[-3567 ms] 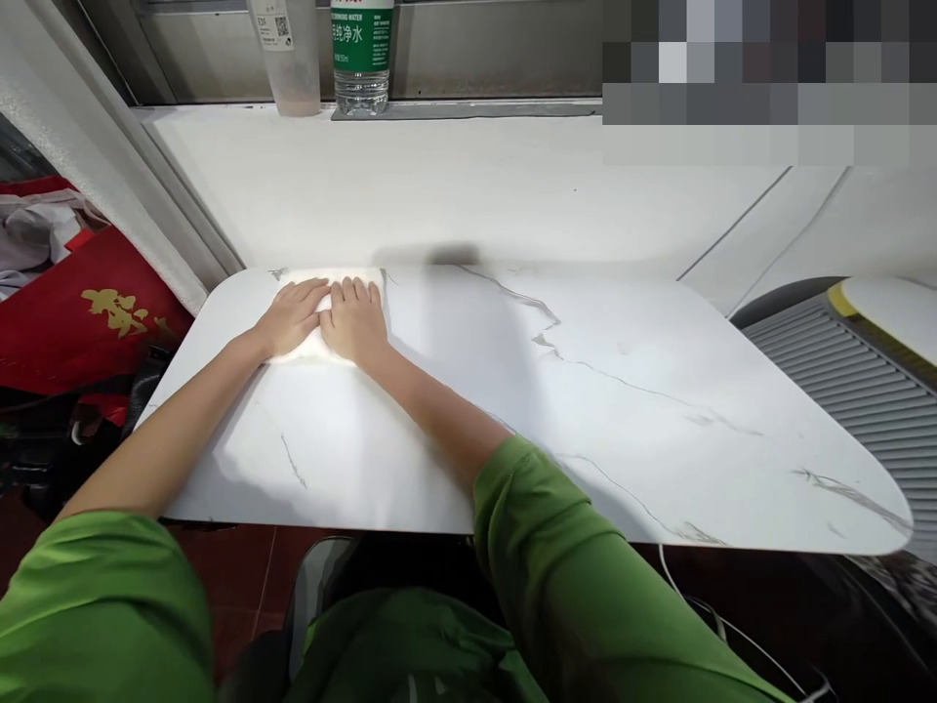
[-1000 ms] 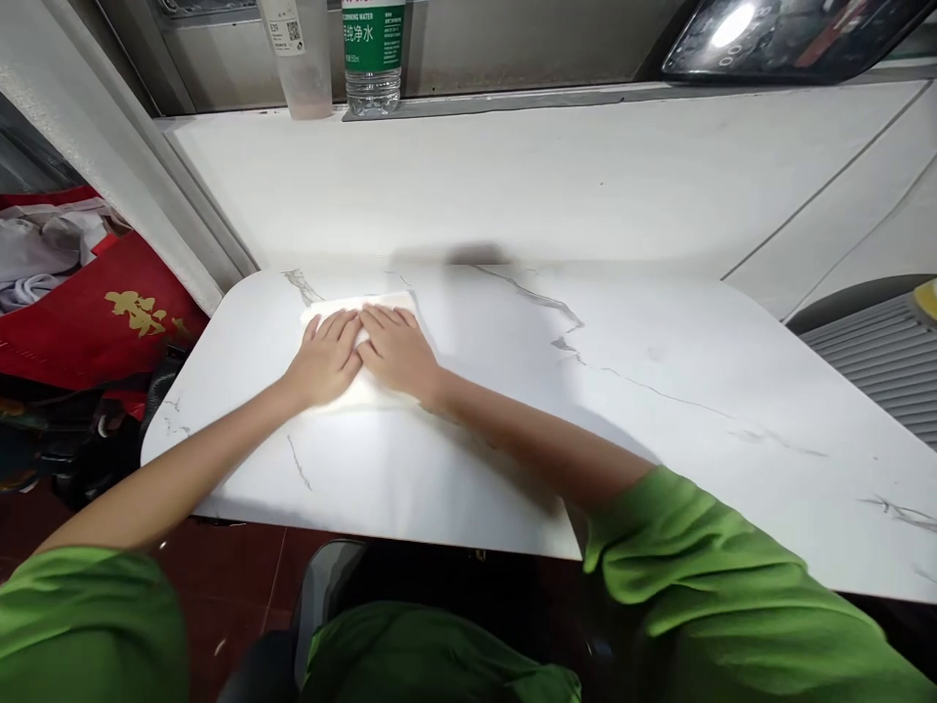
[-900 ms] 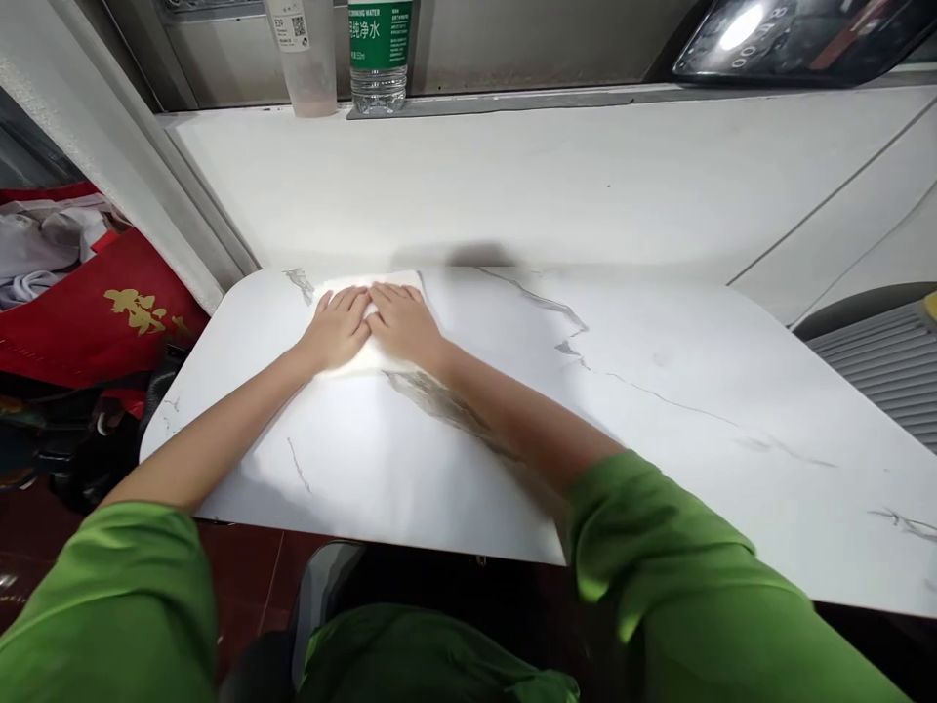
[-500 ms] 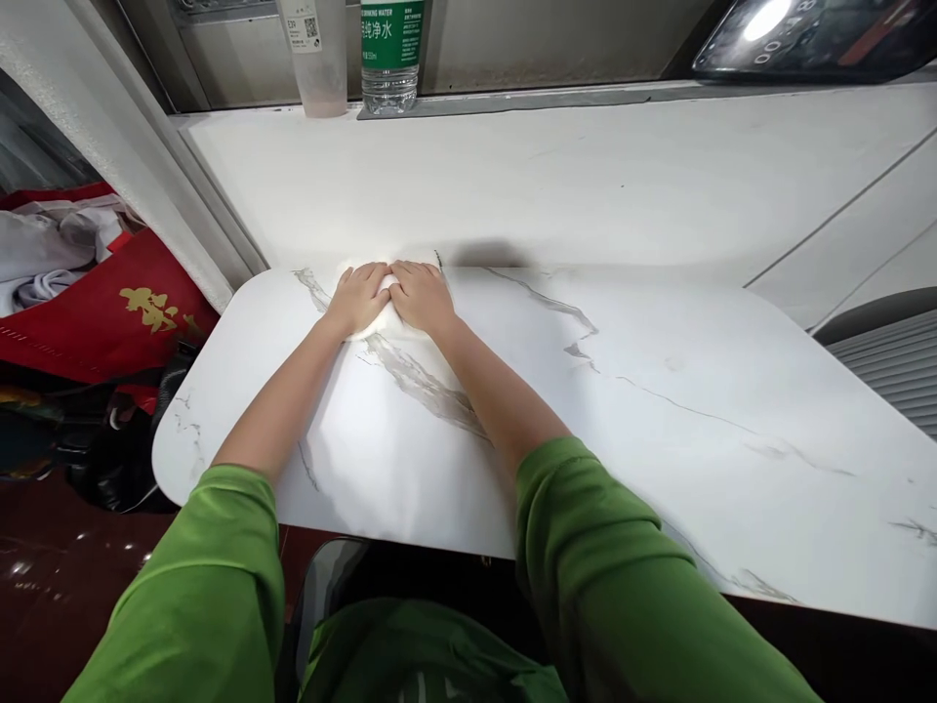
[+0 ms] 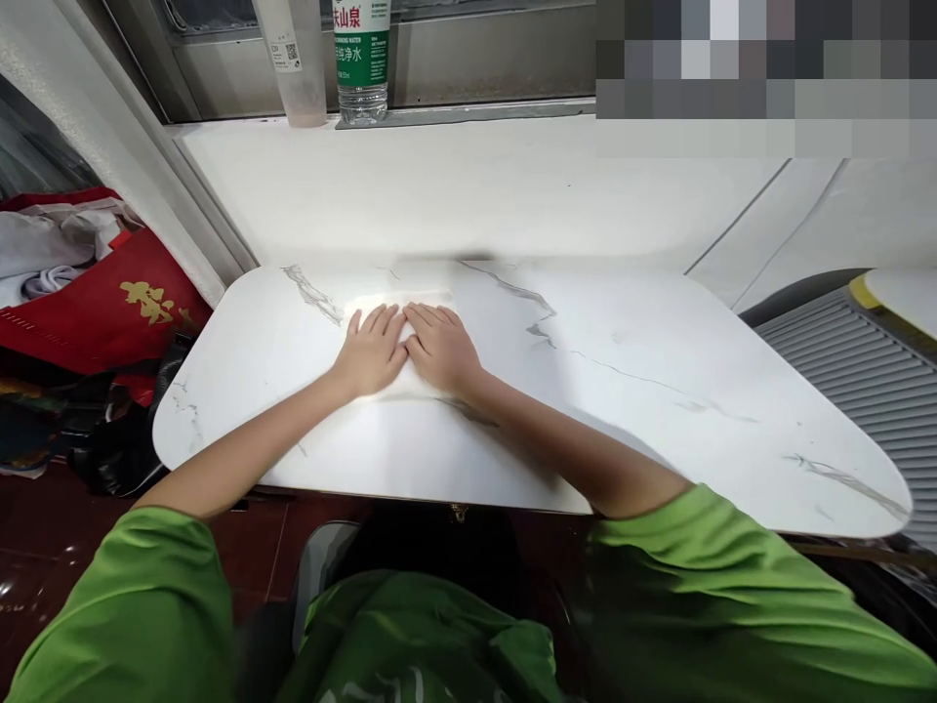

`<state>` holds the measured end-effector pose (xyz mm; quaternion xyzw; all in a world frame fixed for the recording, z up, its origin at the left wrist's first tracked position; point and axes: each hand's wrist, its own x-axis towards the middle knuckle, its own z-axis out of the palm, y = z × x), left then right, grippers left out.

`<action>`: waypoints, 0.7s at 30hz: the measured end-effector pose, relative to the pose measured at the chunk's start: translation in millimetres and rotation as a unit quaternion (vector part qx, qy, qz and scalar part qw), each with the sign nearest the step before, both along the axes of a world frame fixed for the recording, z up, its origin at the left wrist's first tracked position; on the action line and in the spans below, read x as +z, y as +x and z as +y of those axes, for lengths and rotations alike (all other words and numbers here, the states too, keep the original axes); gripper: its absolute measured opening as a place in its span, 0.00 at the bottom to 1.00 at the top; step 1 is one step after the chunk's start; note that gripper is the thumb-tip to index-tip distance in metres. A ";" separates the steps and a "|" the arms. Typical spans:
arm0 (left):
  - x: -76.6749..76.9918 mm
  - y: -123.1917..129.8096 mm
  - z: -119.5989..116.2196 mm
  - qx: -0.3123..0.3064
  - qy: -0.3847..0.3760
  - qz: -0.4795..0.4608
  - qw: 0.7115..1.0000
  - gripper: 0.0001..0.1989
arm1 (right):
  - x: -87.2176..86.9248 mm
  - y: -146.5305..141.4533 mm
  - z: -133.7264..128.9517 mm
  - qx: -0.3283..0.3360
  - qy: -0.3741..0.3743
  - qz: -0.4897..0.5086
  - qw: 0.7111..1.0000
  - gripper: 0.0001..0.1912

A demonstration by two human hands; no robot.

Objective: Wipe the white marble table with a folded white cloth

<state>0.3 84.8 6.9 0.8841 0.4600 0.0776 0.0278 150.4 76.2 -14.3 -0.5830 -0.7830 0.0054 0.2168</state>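
Both palms lie flat on a thin white cloth (image 5: 399, 297), which is spread on a white marble-patterned table (image 5: 659, 342). My left hand (image 5: 372, 351) covers the cloth's left half with its fingers stretched and slightly apart. Beside it, my right hand (image 5: 443, 350) presses down on the right half, its fingers also extended. The two thumbs nearly meet in the middle. Most of the cloth is hidden beneath the hands, and its pale edge shows beyond the fingertips and below the left palm.
On the ledge behind stand a translucent plastic cup (image 5: 299, 93) and a green-labelled water bottle (image 5: 362, 59). A red bag (image 5: 109, 312) with white cloth items sits left of the table. To the right is a grey ribbed surface (image 5: 835, 361). The top right corner is pixelated.
Both hands and the cloth have come away from the wall, toward me and slightly right. My fingers, earlier more bunched over the cloth, now lie flatter. The camera view has shifted.
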 end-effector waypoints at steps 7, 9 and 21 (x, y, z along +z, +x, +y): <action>-0.4 36.3 -83.7 -0.088 0.010 0.013 0.996 0.29 | -6.0 40.3 -99.1 -0.008 0.019 -0.001 1.000 0.30; -0.5 47.2 -90.6 -0.113 0.008 0.006 0.994 0.29 | -5.4 50.4 -111.5 -0.016 0.016 0.003 1.000 0.31; -2.4 101.8 17.7 -0.071 -0.028 -0.039 0.996 0.26 | -1.9 93.9 4.1 -0.040 0.009 0.012 0.999 0.27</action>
